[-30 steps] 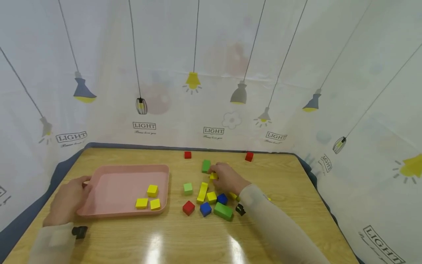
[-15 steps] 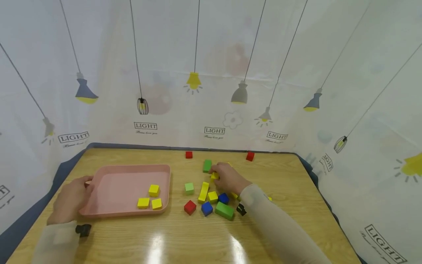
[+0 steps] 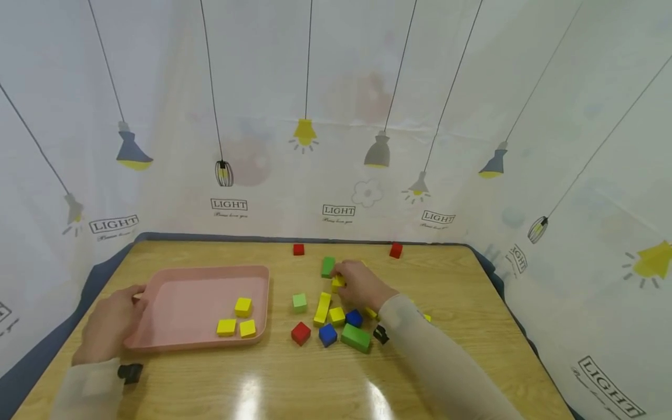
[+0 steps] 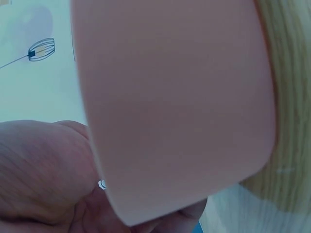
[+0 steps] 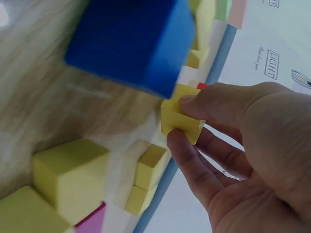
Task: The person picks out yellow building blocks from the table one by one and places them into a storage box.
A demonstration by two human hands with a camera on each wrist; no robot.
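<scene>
Pinching a yellow block [image 5: 179, 122], right of the pink tray [image 3: 184, 300], between thumb and fingers [image 5: 188, 162] of the right hand [image 3: 362, 286]; pressing from opposite sides, presumably for control over something so small. Gripping the tray by its left end with the left hand [image 3: 109, 324], probably to hold it steady. Just beside the right fingertips, a green block [image 3: 328, 267]; nearer, a long yellow block [image 3: 322, 309] and blue cubes [image 3: 328, 335]. Between there and the tray, possibly in the way, a light green cube [image 3: 299, 303] and a red cube [image 3: 301, 333]. Inside it, three yellow cubes [image 3: 243, 307].
</scene>
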